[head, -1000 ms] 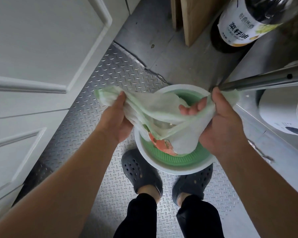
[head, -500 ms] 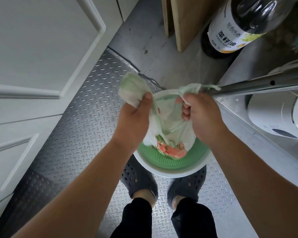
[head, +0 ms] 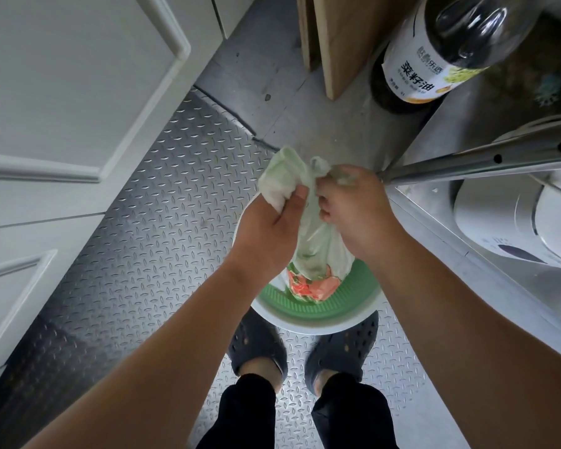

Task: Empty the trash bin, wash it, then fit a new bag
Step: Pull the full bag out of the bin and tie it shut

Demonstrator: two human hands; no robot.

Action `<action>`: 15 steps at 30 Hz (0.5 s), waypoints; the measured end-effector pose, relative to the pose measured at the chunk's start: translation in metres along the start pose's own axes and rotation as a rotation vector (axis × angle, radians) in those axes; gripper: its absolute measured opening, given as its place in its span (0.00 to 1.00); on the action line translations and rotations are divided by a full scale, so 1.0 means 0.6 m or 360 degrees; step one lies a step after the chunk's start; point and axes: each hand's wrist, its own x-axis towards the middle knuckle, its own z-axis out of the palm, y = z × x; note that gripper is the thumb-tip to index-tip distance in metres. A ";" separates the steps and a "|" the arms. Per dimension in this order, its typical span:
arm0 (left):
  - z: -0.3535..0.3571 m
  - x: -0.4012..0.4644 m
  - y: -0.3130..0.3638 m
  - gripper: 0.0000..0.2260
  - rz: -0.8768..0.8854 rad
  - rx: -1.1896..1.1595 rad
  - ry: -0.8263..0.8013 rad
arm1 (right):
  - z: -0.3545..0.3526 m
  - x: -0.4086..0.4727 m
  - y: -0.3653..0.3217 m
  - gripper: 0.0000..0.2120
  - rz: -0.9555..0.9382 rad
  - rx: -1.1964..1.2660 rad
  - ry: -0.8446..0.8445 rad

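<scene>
Gathering the thin, soft green trash bag [head: 308, 228] at its bunched mouth, left hand [head: 269, 234] and right hand [head: 353, 215] both pinching film; hanging light into the round bin [head: 318, 315] at frame centre; probably tear-prone, best gripped by the neck.

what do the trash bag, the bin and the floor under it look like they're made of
Trash bag: thin, pale green translucent plastic film, crumpled, with the rubbish showing through.
Bin: likely moulded plastic, with a smooth white matte rim and a ribbed green inside.
Floor: apparently embossed tread-plate metal, with a raised pattern and a grey sheen.
</scene>
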 end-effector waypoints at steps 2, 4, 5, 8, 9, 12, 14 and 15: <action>0.000 -0.004 0.006 0.15 0.0021 0.0033 -0.0043 | 0.001 -0.001 0.005 0.05 -0.0037 -0.0204 0.0017; 0.004 -0.006 0.010 0.15 0.0026 0.0077 -0.0099 | 0.001 0.000 0.010 0.08 -0.0027 -0.0248 0.0072; 0.006 -0.008 0.012 0.16 0.0027 0.0094 -0.0117 | 0.002 -0.002 0.010 0.08 -0.0058 -0.0281 0.0064; 0.012 -0.009 0.019 0.18 0.0011 0.0091 -0.0054 | 0.002 -0.012 0.009 0.07 -0.0139 -0.0353 -0.0100; 0.013 -0.007 0.021 0.18 0.0002 0.0094 -0.0020 | 0.001 -0.014 0.008 0.08 -0.0095 -0.0286 -0.0162; 0.015 0.001 0.031 0.15 -0.0052 0.0130 0.0078 | -0.004 -0.023 0.014 0.01 0.0079 0.0099 -0.0342; 0.015 0.004 0.042 0.13 -0.0092 0.0146 0.0136 | -0.013 -0.029 0.021 0.09 0.0054 0.0092 -0.0607; 0.015 0.004 0.048 0.12 -0.0111 0.0120 0.0163 | -0.018 -0.032 0.023 0.12 0.0007 0.0026 -0.0793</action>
